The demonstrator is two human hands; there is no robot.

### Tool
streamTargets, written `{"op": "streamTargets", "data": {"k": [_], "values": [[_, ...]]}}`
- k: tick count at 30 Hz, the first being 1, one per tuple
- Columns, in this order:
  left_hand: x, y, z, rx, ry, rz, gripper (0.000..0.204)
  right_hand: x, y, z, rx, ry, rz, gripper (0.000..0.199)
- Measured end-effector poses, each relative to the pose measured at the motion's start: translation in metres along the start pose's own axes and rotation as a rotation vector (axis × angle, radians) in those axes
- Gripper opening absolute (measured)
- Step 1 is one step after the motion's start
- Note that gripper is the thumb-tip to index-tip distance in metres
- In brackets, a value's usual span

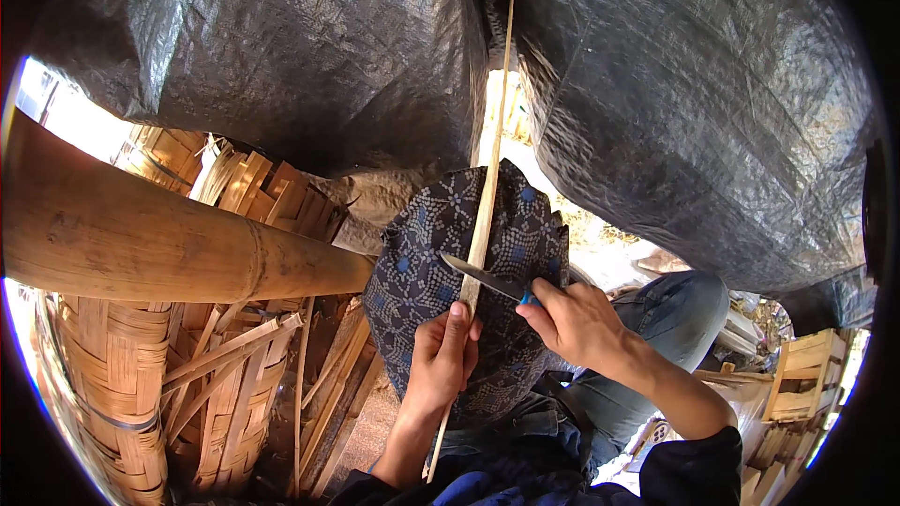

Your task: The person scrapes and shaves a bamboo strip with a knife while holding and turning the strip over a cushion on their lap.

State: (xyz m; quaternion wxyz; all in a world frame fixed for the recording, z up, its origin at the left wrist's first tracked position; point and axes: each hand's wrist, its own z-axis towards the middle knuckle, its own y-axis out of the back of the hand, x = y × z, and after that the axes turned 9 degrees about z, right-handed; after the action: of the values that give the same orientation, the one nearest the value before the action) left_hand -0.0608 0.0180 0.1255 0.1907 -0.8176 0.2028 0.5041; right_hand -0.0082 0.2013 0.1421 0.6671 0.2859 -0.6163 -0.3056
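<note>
My left hand (444, 353) is closed round a long, thin bamboo strip (486, 201), its thumb lying along the top. The strip runs from near my lap up and away, its far tip in front of the dark sheeting. My right hand (575, 319) grips a knife (480, 274) by its blue handle. The blade points left and lies across the strip, just beyond my left fingers. Beneath both, a dark patterned cloth (422, 234) with pale dots and blue patches is spread over my lap.
A thick bamboo pole (169, 234) reaches in from the left to the cloth. Woven bamboo baskets (112, 384) and loose split strips (234, 351) stand at the left. Dark plastic sheeting (309, 47) hangs ahead on both sides. A wooden crate (802, 370) sits at right.
</note>
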Motion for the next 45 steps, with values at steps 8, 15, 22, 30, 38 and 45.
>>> {"op": "streamTargets", "data": {"k": [8, 15, 22, 30, 38, 45], "values": [[0.006, -0.003, -0.002, -0.094, -0.051, -0.011, 0.045, 0.005, -0.009, 0.013, -0.002, -0.036, -0.03, 0.038], [0.01, 0.0, -0.004, -0.105, -0.06, -0.02, 0.042, 0.016, -0.011, 0.022, -0.004, -0.011, -0.176, 0.039], [0.018, -0.01, -0.012, -0.099, -0.105, 0.084, 0.04, -0.001, 0.007, 0.066, -0.051, -0.079, -0.214, 0.045], [0.007, -0.007, -0.005, 0.007, -0.053, 0.061, 0.045, -0.015, 0.046, 0.077, -0.316, 0.032, 0.065, 0.039], [-0.003, -0.005, -0.002, 0.143, 0.019, -0.159, 0.042, -0.005, 0.023, -0.003, -0.115, 0.066, -0.021, 0.036], [0.001, -0.009, 0.001, 0.196, 0.103, -0.366, 0.04, -0.008, 0.016, -0.001, 0.023, -0.05, -0.092, 0.039]]}}
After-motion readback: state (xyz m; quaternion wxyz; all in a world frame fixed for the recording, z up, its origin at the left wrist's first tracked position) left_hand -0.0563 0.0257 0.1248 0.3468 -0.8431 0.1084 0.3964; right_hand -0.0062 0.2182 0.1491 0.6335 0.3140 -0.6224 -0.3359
